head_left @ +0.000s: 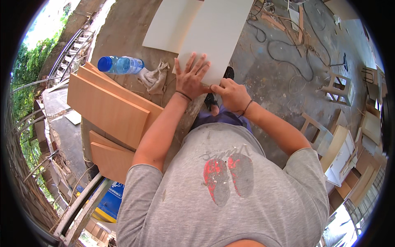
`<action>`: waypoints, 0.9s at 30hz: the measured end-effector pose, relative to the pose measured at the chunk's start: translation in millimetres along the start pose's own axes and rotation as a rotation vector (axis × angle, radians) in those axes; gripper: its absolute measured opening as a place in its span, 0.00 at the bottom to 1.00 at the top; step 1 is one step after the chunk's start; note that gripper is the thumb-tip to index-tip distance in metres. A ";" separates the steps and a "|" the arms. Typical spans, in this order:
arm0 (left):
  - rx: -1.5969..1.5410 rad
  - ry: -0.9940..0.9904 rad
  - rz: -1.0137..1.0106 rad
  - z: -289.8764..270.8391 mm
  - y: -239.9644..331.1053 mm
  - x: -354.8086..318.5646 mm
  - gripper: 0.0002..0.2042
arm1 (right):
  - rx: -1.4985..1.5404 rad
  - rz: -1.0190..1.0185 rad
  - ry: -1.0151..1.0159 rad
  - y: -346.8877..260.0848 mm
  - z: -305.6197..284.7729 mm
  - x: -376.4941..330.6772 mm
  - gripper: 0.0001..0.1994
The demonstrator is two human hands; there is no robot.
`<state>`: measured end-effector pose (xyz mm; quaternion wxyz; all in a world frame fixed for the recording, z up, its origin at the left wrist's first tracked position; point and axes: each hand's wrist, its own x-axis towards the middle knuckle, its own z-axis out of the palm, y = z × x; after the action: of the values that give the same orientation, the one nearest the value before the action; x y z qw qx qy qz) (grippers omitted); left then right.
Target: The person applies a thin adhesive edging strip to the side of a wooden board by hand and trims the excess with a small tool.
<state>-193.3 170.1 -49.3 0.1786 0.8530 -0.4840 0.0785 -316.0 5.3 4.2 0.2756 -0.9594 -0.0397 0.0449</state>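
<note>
A long white panel (pixel 220 35) lies on the worktable in front of me, overlapping or beside a second white panel (pixel 168 26) on its left. My left hand (pixel 192 77) rests flat on the near end of the long panel, fingers spread, its thumb pointing toward my other hand. Closed at the panel's near edge is my right hand (pixel 233 94), with its fingers curled and the thumb side against the corner. Whatever those fingers grip, if anything, is hidden. Both wrists carry a thin dark band.
On the worktable (pixel 119 29), left of my arm, are a blue-capped water bottle (pixel 121 65), a crumpled rag (pixel 155 78) and several wood-coloured boards (pixel 109 101). Cables (pixel 284 59) and wood scraps (pixel 273 22) litter the floor at right. A stool-like frame (pixel 339 88) stands farther right.
</note>
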 end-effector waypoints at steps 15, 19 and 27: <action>-0.040 -0.001 -0.011 -1.3 1.1 1.2 0.45 | -0.037 0.146 0.363 8.6 6.7 0.8 0.16; -0.034 -0.017 -0.020 -1.2 1.0 1.5 0.46 | -0.011 -0.012 0.127 9.1 7.1 -3.9 0.16; -0.065 -0.004 -0.018 0.5 -0.2 1.8 0.43 | -0.011 0.059 0.174 3.1 9.9 -10.7 0.17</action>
<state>-192.2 168.6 -49.2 0.2061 0.8512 -0.4789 0.0595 -327.6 6.8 -5.1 0.2713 -0.9619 0.0125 -0.0308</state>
